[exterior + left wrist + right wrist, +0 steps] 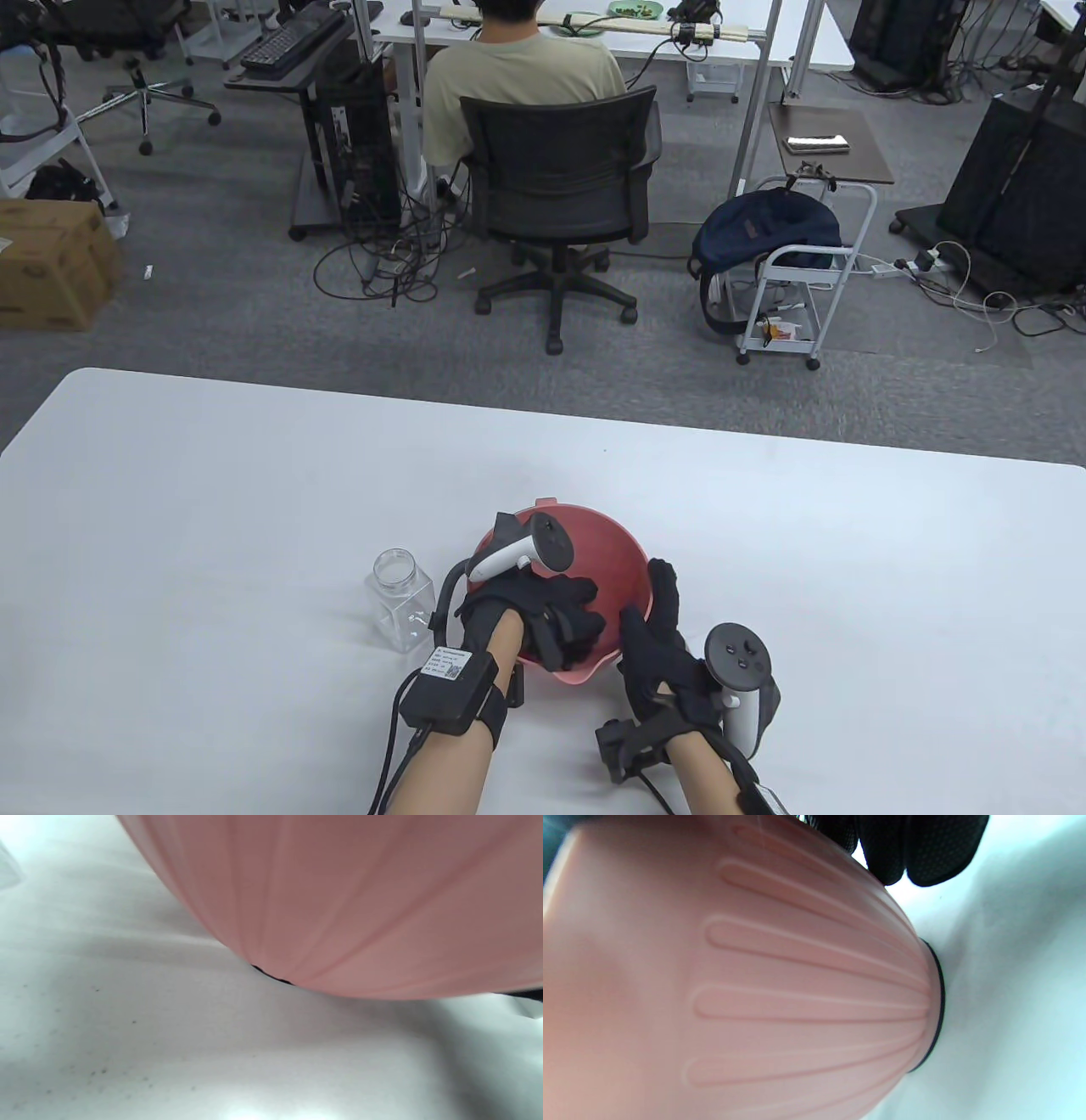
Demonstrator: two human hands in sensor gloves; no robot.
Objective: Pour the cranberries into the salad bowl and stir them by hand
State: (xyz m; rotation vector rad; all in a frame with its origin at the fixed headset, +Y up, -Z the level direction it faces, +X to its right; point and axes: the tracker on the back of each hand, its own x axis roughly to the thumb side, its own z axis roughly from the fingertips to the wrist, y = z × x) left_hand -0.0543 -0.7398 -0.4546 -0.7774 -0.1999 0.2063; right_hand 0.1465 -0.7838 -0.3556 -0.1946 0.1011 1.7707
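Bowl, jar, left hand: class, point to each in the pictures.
Bowl (612,560): table view, bare inner wall.
Jar (397,567): table view, open mouth.
Left hand (556,607): table view, gloved fingers inside the bowl.

The salad bowl (607,543) is pink and round. It stands upright on the white table (254,509), near the front edge. Its outside has long raised ribs that run down to a thin black ring under the bottom, where it sits on the table. What is inside the bowl is hidden. Just left of the bowl stands a clear plastic jar (400,598). The jar is upright, its top is open, and it looks empty.
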